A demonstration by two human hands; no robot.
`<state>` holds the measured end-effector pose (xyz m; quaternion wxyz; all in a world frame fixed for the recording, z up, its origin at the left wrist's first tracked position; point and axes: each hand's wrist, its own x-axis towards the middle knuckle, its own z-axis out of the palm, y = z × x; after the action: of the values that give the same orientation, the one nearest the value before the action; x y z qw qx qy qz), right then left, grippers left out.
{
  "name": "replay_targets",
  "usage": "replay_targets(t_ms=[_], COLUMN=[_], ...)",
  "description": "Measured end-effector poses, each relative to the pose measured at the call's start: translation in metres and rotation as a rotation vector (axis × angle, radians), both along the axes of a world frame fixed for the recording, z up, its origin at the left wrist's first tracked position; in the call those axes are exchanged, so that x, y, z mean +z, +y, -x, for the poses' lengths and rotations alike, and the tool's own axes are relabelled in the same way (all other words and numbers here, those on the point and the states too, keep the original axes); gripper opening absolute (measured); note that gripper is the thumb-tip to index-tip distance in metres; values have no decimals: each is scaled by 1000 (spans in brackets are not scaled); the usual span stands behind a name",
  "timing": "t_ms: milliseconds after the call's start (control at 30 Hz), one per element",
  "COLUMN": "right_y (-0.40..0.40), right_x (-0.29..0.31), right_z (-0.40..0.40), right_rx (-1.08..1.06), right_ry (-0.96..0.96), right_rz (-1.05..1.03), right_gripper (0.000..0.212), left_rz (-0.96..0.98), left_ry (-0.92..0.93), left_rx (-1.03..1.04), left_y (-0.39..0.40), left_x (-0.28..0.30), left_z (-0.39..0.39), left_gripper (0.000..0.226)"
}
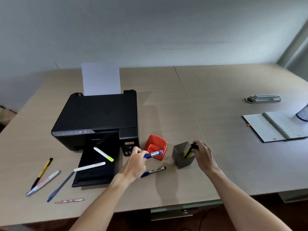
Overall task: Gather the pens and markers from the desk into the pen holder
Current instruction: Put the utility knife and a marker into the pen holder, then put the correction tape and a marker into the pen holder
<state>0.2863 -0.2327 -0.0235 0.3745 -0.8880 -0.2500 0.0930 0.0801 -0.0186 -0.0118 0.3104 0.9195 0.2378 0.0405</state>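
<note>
A grey square pen holder [180, 161] stands on the desk right of centre. My right hand [204, 154] grips the black top of a yellow marker [189, 151] whose lower end sits inside the holder. My left hand [135, 161] holds a blue marker [154, 154] just above the desk, left of the holder. Another blue marker [154, 171] lies below it. Two white highlighters [103, 154] [89, 166] rest on the printer's tray. At the left lie a yellow-black pen [42, 172], a white pen [44, 182], a blue pen [60, 186] and a pink pencil [70, 201].
A black printer [100, 117] with paper in its feeder stands left of centre, its output tray [93, 175] extended toward me. A red hole punch [155, 146] sits between printer and holder. At the right are an open spiral notebook [275, 126], a mesh cup [303, 113] and a grey socket box [264, 98].
</note>
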Motion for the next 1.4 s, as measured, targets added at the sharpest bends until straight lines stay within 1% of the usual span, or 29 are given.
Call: replay_targets(t_ms=[133, 233, 300, 367, 433, 533, 667, 767, 867, 967, 1000, 1100, 1200, 1300, 1400], right_y=[0, -15, -29, -42, -52, -60, -54, -35, -7, 22, 31, 56, 77, 87, 86], right_x=[2, 6, 6, 5, 4, 3, -9, -20, -26, -30, -33, -41, -50, -60, -70], right_z=[1, 4, 6, 8, 10, 18, 43, 65, 80, 89, 91, 97, 103, 104, 101], right_rx=[-46, -111, -144, -170, -196, -207, -159, -54, 74, 203, 242, 333, 366, 372, 387], right_ry=[29, 49, 58, 66, 97, 140, 196, 234, 238, 208, 187, 120, 44, -27, -95], right_rz=[-3, 1, 58, 131, 186, 268, 309, 319, 370, 415, 428, 462, 473, 527, 565], right_gripper=[38, 34, 32, 39, 42, 40, 34, 28, 17, 11, 13, 30, 37, 46, 47], left_rz=[3, -16, -26, -16, 29, 75, 156, 134, 97, 58, 50, 30, -14, -169, -366], left_ry=[-59, -71, -60, -55, -70, -80, -106, -125, -115, -37, 0, 90, 148, 254, 382], left_rx=[-84, -133, -157, -161, -168, -167, -130, -110, -80, -35, -11, 78, 122, 97, 31], left_y=[-16, -30, -38, -45, -52, -60, -65, -57, -39, -14, -6, 12, 20, 18, 15], left_x=[18, 29, 34, 35, 34, 30, 23, 13, 0, -14, -18, -32, -45, -55, -64], left_z=[-44, -72, -87, -100, -111, -123, -127, -113, -88, -58, -47, -15, 12, 30, 38], left_gripper=[29, 23, 19, 17, 20, 24, 22, 23, 20, 13, 12, 15, 22, 32, 52])
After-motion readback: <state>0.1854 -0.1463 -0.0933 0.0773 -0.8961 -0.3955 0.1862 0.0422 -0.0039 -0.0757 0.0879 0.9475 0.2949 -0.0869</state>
